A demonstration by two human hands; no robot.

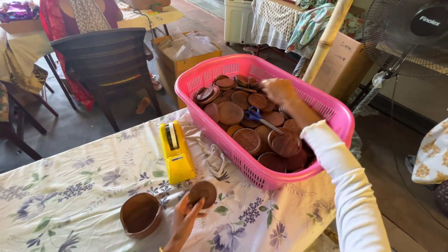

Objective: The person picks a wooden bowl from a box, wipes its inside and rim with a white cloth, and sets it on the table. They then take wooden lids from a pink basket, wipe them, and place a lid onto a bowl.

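Left hand: the left hand (184, 219), nearest the camera, has its fingers closed lightly on a round brown wooden lid (202, 192), which it holds tilted just above the surface.
Bowl: a round brown wooden bowl (140, 214) stands open just beside that hand, mouth up.
Step in hand: judged as pairing a lid with the bowl while another piece is picked out.
Next move: calls for care to seat the lid flat on the bowl's rim, and a clean pick from the crowded pile.
Tape dispenser: a yellow plastic tape dispenser (176, 152) lies between bowl and basket.
Right hand: the right hand (279, 90), white sleeve, reaches into a pink slotted plastic basket (233, 154); whether its grip has closed on anything I cannot tell.
Basket contents: many brown wooden discs (230, 113) and blue-handled scissors (255, 114).
Surface: a floral white tablecloth (70, 191).
Room: a dark chair (105, 60), cardboard boxes and a standing fan (410, 32) beyond.
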